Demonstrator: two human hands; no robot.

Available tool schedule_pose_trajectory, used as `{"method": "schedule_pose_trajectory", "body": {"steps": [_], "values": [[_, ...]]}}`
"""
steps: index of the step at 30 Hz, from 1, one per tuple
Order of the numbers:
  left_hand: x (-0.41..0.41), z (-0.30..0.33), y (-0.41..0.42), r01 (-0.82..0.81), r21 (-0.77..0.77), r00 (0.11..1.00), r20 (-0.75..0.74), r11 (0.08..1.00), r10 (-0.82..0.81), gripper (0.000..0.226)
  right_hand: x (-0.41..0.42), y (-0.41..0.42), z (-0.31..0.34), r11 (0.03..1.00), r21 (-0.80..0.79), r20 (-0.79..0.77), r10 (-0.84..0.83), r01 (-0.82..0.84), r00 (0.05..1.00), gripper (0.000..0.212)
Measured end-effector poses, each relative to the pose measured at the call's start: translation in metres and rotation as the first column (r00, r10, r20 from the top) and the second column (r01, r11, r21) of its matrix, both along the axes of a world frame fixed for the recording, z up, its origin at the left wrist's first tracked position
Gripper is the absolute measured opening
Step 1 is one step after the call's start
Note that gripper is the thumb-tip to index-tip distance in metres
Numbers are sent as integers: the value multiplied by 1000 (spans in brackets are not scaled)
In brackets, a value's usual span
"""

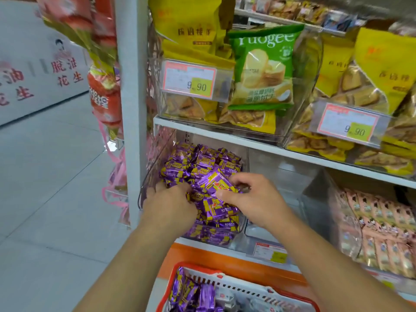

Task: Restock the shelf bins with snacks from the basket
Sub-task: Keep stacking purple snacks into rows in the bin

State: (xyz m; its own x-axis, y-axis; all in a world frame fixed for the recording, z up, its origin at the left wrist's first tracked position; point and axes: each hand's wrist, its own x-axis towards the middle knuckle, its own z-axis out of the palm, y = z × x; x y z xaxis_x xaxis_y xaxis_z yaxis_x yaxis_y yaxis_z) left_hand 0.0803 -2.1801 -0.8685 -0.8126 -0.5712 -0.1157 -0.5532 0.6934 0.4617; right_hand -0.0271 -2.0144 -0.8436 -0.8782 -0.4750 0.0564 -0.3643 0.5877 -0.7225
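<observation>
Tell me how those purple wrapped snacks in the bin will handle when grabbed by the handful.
The purple snacks look small and foil-wrapped, so probably light and slippery. Heaped loosely in the clear bin, they may slide apart. The right hand pinches one pack, suggesting easy lifting.

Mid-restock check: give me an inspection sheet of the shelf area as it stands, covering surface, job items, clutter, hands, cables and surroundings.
Surface: white shelf with clear bins; floor pale tile.
Job's things: purple snack packs piled high in the left clear bin; more purple packs in the red basket below.
Clutter: green bag leaning among the yellow bags on the upper shelf; the bin right of the purple one looks empty.
Hands: left hand pressed into the pile; right hand pinching a purple pack.
Cables: nothing seen.
Surroundings: pink packs at right, hanging red snack strips on the post, white cartons at left.
</observation>
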Motion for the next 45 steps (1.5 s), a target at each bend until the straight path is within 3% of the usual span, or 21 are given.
{"method": "schedule_pose_trajectory", "body": {"steps": [2,4,6,8,11,15,18,20,22,24,27,29,34,39,45], "values": [[-1,7,3,-12,-77,999,-46,997,9,49,-2,3,1,996,-75,90,-46,52,995,40],[-3,18,3,-21,0,973,-230,1000,21,34,-5,8,5,986,-141,154,-68,90,986,46],[-4,31,7,22,279,934,-349,960,80,21,-7,14,9,984,-158,194,-55,86,980,37],[-6,39,15,115,556,914,-383,823,131,31,-7,17,13,979,-190,256,-29,79,966,40],[-13,35,23,203,664,898,-419,720,134,33,-9,16,13,975,-221,288,35,31,957,58],[-22,29,26,175,683,837,-482,709,259,33,-13,7,9,978,-195,41,87,-77,995,47],[-32,22,27,138,755,811,-458,641,365,36,-18,1,11,992,63,-274,126,-113,953,47],[-42,17,24,98,687,828,-458,720,324,33,-23,-4,13,980,189,-363,127,-61,923,48],[-52,15,18,63,516,852,-474,855,223,21,-30,-11,15,954,301,-403,144,-18,904,47],[-57,13,11,76,336,872,-478,939,100,27,-37,-18,17,891,454,-410,195,14,891,36],[-61,3,8,152,104,912,-399,983,-99,37,-42,-29,17,755,655,-376,305,18,875,23],[-62,-9,11,191,-32,936,-294,981,-192,35,-45,-34,13,700,714,-372,350,24,860,30],[-64,-19,17,240,-55,931,-271,969,-246,34,-54,-40,5,626,777,-389,403,60,829,28],[-66,-23,17,264,-44,938,-223,964,-267,37,-54,-39,1,690,719,-447,367,83,815,30],[-62,-17,8,233,32,941,-260,972,-217,33,-48,-42,1,669,737,-464,397,96,792,29]]}}
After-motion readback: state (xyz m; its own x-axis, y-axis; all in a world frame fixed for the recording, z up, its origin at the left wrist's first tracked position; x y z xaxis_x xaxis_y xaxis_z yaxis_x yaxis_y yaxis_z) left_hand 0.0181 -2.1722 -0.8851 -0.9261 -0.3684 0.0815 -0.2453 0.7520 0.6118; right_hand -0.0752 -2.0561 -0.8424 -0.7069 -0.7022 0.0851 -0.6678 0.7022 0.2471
